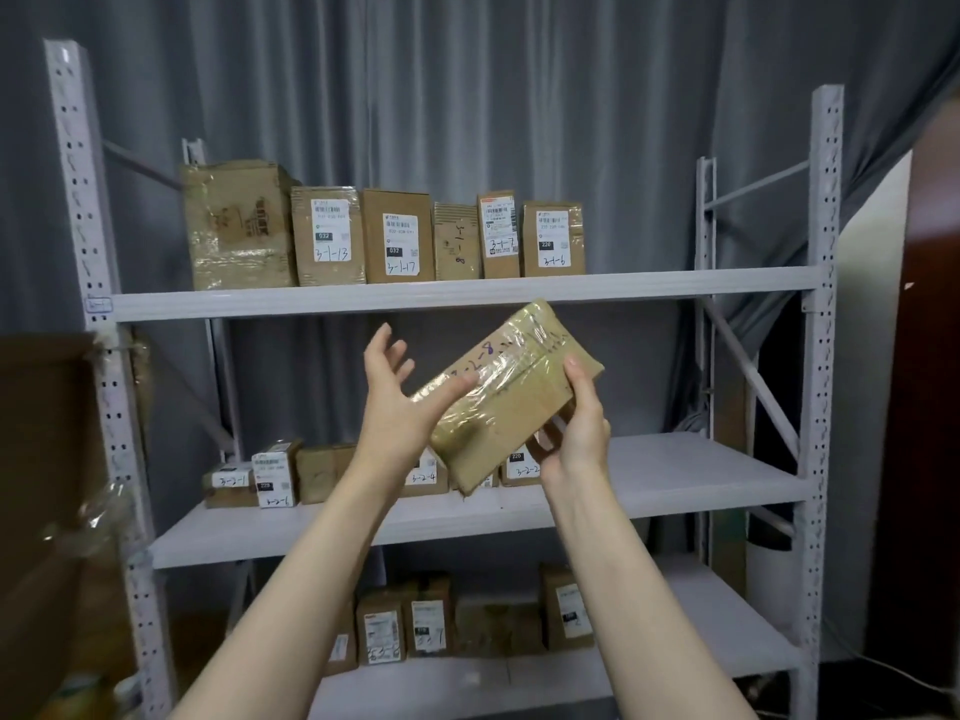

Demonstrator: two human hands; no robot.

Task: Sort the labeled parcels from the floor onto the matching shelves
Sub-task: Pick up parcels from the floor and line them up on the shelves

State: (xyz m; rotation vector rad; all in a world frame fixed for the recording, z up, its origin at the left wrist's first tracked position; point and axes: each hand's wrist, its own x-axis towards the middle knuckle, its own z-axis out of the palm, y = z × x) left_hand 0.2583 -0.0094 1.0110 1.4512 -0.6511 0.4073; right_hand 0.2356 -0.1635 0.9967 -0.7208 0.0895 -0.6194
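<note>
I hold a flat taped cardboard parcel (511, 394) tilted in front of the white shelving unit, with handwriting on its face that looks like 3-2-8. My right hand (574, 433) grips its lower right edge, thumb on top and fingers underneath. My left hand (395, 394) is spread, fingers straight, with the thumb touching the parcel's left side. Behind the parcel runs the middle shelf (649, 491), where small boxes marked 3-2-x (275, 472) stand at the left. The top shelf (467, 296) carries a row of boxes marked 3-1-x (397, 236).
The bottom shelf (675, 662) holds several labeled boxes (426, 621). The right halves of the shelves are bare. A large brown carton (47, 485) stands at the left. Grey curtains (467, 96) hang behind, and a dark door (930, 407) is at the right.
</note>
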